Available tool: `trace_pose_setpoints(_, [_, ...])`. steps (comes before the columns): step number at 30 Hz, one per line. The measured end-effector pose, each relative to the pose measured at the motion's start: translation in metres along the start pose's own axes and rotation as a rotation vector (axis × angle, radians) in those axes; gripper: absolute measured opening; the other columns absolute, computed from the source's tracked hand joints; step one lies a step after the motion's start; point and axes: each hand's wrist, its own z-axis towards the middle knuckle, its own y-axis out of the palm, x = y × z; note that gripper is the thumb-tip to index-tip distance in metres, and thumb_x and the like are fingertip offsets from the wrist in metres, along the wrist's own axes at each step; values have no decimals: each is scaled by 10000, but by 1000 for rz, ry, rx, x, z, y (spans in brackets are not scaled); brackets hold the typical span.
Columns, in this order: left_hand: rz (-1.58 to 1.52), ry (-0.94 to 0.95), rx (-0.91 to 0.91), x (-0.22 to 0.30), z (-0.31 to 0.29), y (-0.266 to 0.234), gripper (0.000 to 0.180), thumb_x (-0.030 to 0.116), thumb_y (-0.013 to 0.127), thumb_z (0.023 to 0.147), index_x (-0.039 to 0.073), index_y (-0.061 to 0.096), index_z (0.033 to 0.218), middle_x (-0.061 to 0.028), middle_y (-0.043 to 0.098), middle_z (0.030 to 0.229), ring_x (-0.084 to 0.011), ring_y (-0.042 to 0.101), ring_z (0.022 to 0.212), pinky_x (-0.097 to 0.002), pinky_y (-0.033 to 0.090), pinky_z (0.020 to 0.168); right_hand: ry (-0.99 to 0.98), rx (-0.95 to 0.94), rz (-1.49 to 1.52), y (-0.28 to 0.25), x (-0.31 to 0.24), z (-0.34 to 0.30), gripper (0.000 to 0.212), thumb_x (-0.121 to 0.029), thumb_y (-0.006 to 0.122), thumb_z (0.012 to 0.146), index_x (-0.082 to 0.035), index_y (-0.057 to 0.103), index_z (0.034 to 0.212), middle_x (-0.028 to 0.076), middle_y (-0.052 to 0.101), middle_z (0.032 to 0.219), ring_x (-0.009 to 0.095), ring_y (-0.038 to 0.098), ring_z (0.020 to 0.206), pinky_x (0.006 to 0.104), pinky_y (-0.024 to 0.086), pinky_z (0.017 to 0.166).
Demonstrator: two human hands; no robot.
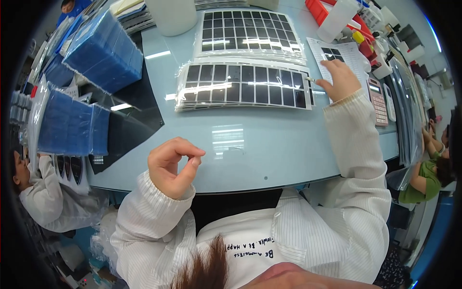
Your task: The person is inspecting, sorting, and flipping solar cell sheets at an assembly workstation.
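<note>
- Plainly, in the head view, the near stack of sheets [245,86] lies flat across the middle of the tabletop [240,168], its dark rectangles set in rows within pale borders; a far stack of sheets [250,33] lies just beyond it.
- The person's right hand [336,79] hangs at the near stack's right end, thumb and forefinger spread apart; a small pale thing shows by the thumb, too small to identify.
- The left hand [174,166] is curled narrow above the tabletop's near edge, thumb and forefinger tips close; whether they touch or pinch anything, one cannot tell.
- Each sheet would probably be light, thin and bendable, and its shine suggests a slippery face; creasing looks likelier than breaking.
- The pale border at a corner or short end seems the best hold, since it leaves the dark rectangles untouched.
- No brand can be made out. Fine print covers the paper [356,55] near the right hand, too small to read; dark lettering crosses the person's white shirt [240,262].
</note>
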Motion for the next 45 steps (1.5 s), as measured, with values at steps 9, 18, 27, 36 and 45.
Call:
trace_pose_setpoints(9, [231,138,-19,6,50,-16,198,-118,529,739,-21,641,871,-104,624,713,-147,599,651,-240,473,612,-75,-17,167,61,43,-14,335,17,628,720,-24,553,1044,142,551,997,285,554,924,335,448,822])
trace_pose_setpoints(18, [947,370,-162,-57,220,-14,311,237,602,844,81,589,1113,-109,538,1182,-241,529,1061,-341,439,890,-28,297,642,54,28,-6,104,-42,601,806,3,541,877,87,583,741,172,576,681,263,450,640])
trace_pose_setpoints(27, [1190,136,-369,-68,257,2,583,445,682,729,211,522,1239,-86,415,1353,-272,392,1238,-380,341,1023,163,194,1023,62,40,-13,101,-72,580,846,8,533,888,52,606,731,105,574,668,220,456,646])
trace_pose_setpoints(36, [1285,203,-511,-43,252,8,383,319,630,807,181,583,1162,-103,531,1237,-286,508,1120,-356,414,938,-563,276,902,43,-5,-25,153,67,567,764,-28,483,850,147,609,1057,244,584,967,310,461,818])
trace_pose_setpoints(45, [1260,492,-233,-61,240,13,433,355,630,804,223,539,1206,-51,557,1201,-245,520,1104,-362,451,905,-719,25,721,41,-14,-30,186,83,560,744,-27,436,827,152,543,1199,346,451,1187,362,447,913])
